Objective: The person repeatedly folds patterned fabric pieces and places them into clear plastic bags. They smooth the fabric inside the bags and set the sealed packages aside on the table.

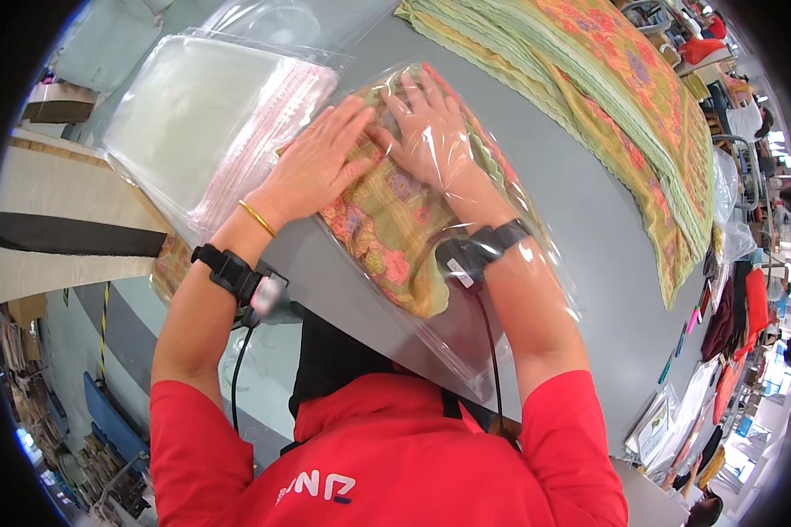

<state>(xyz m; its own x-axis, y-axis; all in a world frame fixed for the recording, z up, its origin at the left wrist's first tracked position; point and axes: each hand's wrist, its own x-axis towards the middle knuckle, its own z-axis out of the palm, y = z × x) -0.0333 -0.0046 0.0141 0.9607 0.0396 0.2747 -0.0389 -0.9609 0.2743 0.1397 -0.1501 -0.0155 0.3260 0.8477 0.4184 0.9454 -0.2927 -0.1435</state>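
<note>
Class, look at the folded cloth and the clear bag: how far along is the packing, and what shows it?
Done: the folded cloth lies mostly inside the clear bag. In hand: the right hand is inside the bag on the cloth, and the left hand presses on top from outside. Left: the bag's mouth is open around the right forearm, and a pile of similar cloths lies unbagged.

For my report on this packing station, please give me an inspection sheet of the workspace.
Surface: grey table, partly covered.
Job's things: folded floral cloth inside clear plastic bag.
Clutter: stack of empty clear bags; pile of folded floral cloths.
Hands: left hand flat on the bag; right hand inside the bag on the cloth.
Cables: black wires from wrist devices.
Surroundings: hanging garments at right.
</note>
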